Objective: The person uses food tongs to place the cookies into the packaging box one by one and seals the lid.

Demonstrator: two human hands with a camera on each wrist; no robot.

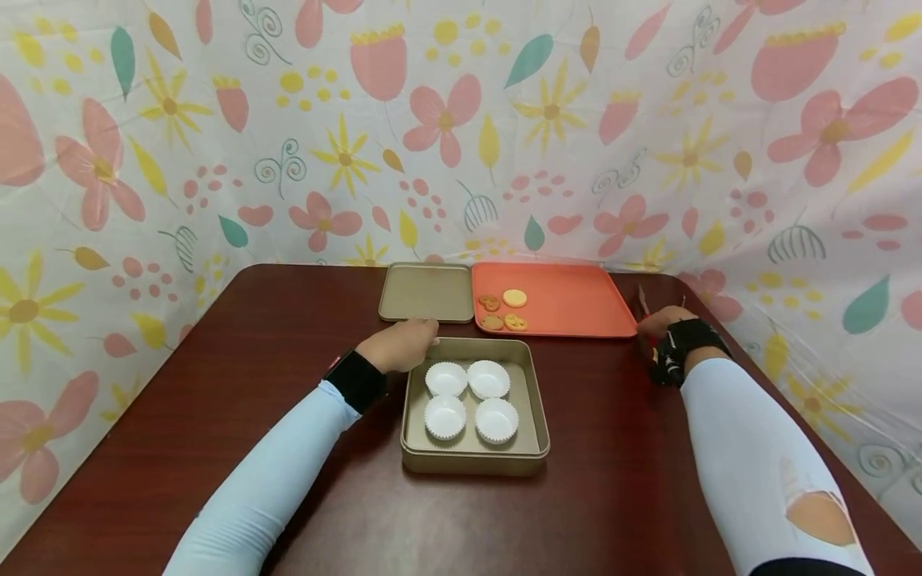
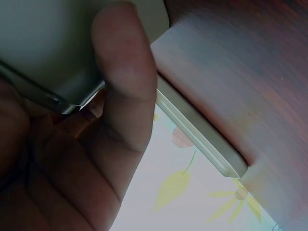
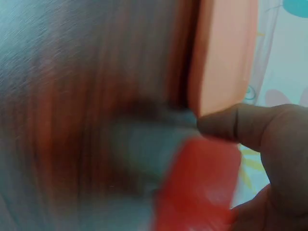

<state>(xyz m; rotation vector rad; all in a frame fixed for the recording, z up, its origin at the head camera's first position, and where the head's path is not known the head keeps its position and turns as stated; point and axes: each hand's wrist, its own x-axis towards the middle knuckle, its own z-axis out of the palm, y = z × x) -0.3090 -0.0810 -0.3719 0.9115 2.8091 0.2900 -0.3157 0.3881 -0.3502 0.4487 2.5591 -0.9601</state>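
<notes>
My left hand [image 1: 403,344] grips the far left corner of a square gold tin box [image 1: 475,466]. In the left wrist view the thumb [image 2: 124,72] lies against the tin's metal wall; the other fingers are mostly hidden. Several white paper baking cups [image 1: 445,418] sit inside the tin. At the right end of an orange tray [image 1: 569,300], my right hand [image 1: 664,320] holds a red tool [image 3: 199,185], blurred in the right wrist view. A thin pointed piece [image 1: 643,301] rises beside that hand; its exact kind cannot be made out.
Several small cookies, among them a round pale one [image 1: 515,298] and a brown pretzel [image 1: 489,303], lie at the tray's left end. A flat gold lid [image 1: 426,294] lies left of the tray. Behind the dark wooden table [image 1: 612,480] hangs a flowered curtain [image 1: 446,184].
</notes>
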